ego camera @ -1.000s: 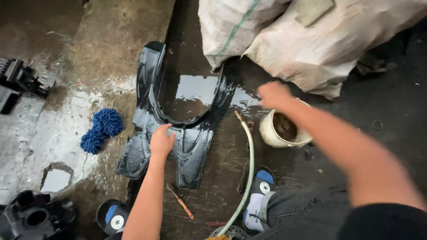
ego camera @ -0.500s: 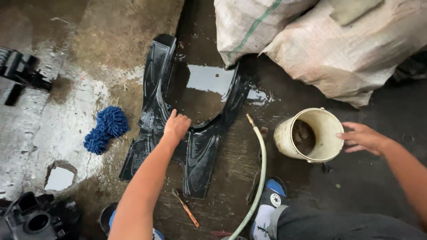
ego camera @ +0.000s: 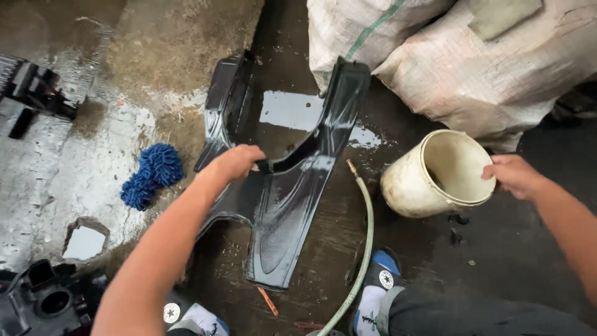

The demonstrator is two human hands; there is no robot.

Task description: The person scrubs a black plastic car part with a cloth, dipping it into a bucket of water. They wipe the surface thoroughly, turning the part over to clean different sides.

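Note:
A glossy black U-shaped plastic panel (ego camera: pixel 292 205) lies on the wet concrete floor, its far right arm raised. My left hand (ego camera: pixel 235 163) grips the panel's inner curved edge. A dirty cream bucket (ego camera: pixel 435 175) is tipped towards me, and my right hand (ego camera: pixel 513 174) holds its rim on the right side.
A blue chenille wash mitt (ego camera: pixel 151 175) lies left of the panel. A green hose (ego camera: pixel 367 236) runs between panel and bucket. Two large woven sacks (ego camera: pixel 472 56) sit behind. Black plastic parts (ego camera: pixel 37 302) lie lower left and another (ego camera: pixel 31 90) upper left. My shoes (ego camera: pixel 379 289) are below.
My left hand has gone from lying flat on the panel to gripping its inner edge and lifting it. My right hand has taken hold of the bucket's rim and tipped it.

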